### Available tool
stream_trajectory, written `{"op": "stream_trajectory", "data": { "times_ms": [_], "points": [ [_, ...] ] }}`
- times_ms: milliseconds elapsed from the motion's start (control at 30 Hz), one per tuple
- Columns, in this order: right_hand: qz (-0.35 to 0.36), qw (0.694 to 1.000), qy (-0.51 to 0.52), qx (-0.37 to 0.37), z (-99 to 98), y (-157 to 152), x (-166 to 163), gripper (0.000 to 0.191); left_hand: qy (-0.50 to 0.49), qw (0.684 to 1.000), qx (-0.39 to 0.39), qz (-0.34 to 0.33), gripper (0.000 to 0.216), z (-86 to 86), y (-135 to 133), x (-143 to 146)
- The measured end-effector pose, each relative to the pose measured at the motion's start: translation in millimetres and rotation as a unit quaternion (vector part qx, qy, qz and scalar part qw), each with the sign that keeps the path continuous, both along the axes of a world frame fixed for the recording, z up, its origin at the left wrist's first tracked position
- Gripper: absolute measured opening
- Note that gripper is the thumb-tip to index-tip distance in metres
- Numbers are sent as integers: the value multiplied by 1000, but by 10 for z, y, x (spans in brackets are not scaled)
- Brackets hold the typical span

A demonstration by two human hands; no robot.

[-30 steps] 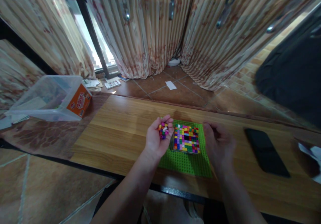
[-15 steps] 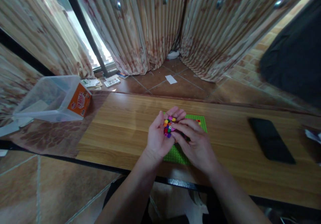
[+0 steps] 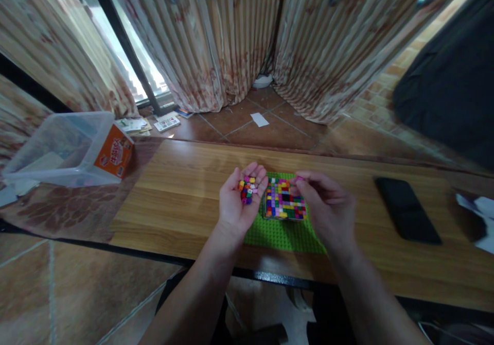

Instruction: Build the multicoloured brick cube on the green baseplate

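My left hand (image 3: 237,201) is cupped palm up just left of the green baseplate (image 3: 283,237), holding a small heap of several coloured bricks (image 3: 247,188). A square block of many-coloured bricks (image 3: 284,205) stands on the baseplate. My right hand (image 3: 326,206) hovers over the block's right side, thumb and forefinger pinched on a small pink brick (image 3: 299,178) above the block's far right corner.
A black phone (image 3: 407,210) lies flat on the wooden table (image 3: 181,195) to the right. A clear plastic tub (image 3: 57,152) with an orange label lies at the far left. White paper (image 3: 476,213) sits at the right edge. Curtains hang beyond the table.
My right hand has drawn away from the heap in my left palm, moving right with a pink brick pinched in it, and the coloured block is uncovered again.
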State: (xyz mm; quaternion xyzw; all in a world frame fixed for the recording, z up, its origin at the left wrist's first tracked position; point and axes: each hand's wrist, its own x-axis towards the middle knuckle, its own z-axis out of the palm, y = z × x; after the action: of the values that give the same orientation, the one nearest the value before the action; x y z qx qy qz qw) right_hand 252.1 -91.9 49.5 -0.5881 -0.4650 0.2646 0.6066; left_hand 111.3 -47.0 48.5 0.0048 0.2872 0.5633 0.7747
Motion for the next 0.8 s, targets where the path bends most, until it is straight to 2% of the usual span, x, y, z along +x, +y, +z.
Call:
{"op": "stream_trajectory", "data": {
  "times_ms": [133,267,400,600,800],
  "points": [
    [-28,1000,-12,-8,-16,48,186,17,13,1000,-6,-3,27,-24,23,-5],
    [-2,993,-120,14,-58,65,263,19,22,999,-23,-15,28,-58,30,-1],
    [47,971,-232,35,-101,60,228,23,26,999,-36,-17,29,-87,46,-5],
    [71,944,-320,28,-102,74,175,16,17,999,-42,-14,28,-87,51,-11],
    [99,902,-419,48,-135,144,135,24,11,999,-36,-15,25,-108,53,-2]
  ]
}}
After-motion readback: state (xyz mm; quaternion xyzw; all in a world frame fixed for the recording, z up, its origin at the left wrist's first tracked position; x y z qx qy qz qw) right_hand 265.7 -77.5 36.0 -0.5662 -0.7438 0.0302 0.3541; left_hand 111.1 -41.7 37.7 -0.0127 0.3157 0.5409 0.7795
